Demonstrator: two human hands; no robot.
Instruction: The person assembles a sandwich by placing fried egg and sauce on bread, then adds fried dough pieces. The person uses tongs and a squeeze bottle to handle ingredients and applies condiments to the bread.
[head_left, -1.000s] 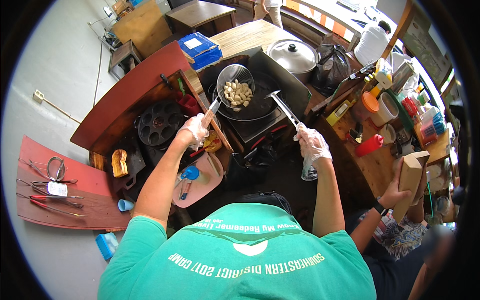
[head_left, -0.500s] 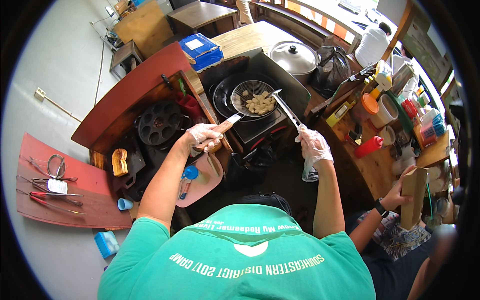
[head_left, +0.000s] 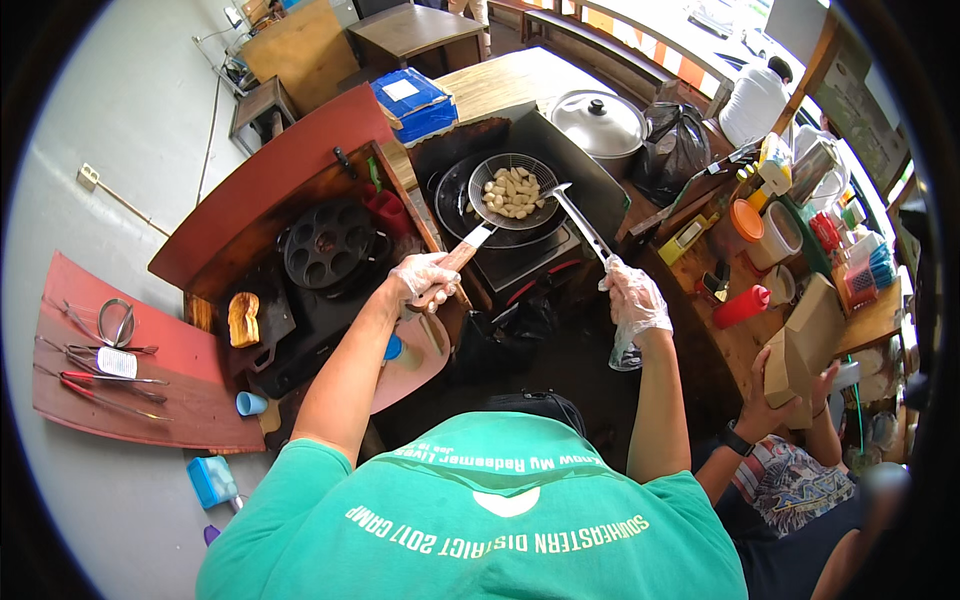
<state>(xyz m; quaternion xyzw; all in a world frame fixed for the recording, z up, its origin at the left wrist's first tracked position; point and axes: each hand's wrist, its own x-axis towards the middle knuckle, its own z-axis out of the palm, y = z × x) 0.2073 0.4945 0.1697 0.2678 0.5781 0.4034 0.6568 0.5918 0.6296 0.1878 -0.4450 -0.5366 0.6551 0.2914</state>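
Note:
In the head view, my left hand [head_left: 425, 281], in a clear plastic glove, is closed around the wooden handle of a round wire strainer [head_left: 484, 203]. Several pale, chunky food pieces [head_left: 515, 192] lie in the strainer's mesh, over a dark wok [head_left: 448, 203] on a cooktop [head_left: 540, 262]. A long metal utensil [head_left: 583, 222] is gripped by its handle in my right hand [head_left: 635, 298], gloved too. Its head, kind unclear, meets the strainer's right rim. Whether the strainer touches the wok cannot be made out.
Dark guard panels [head_left: 590, 165] surround the wok. Left stand a round-welled pan [head_left: 325, 245] and browned bread [head_left: 243, 320]. A lidded pot [head_left: 598, 125] is behind right. At the right, near a red squeeze bottle [head_left: 742, 306], another person's hands hold a cardboard box [head_left: 790, 370].
The strainer has shifted slightly away from me over the wok, and its pieces lie more toward the middle. The other person's box has turned and opened out, with both their hands now on it.

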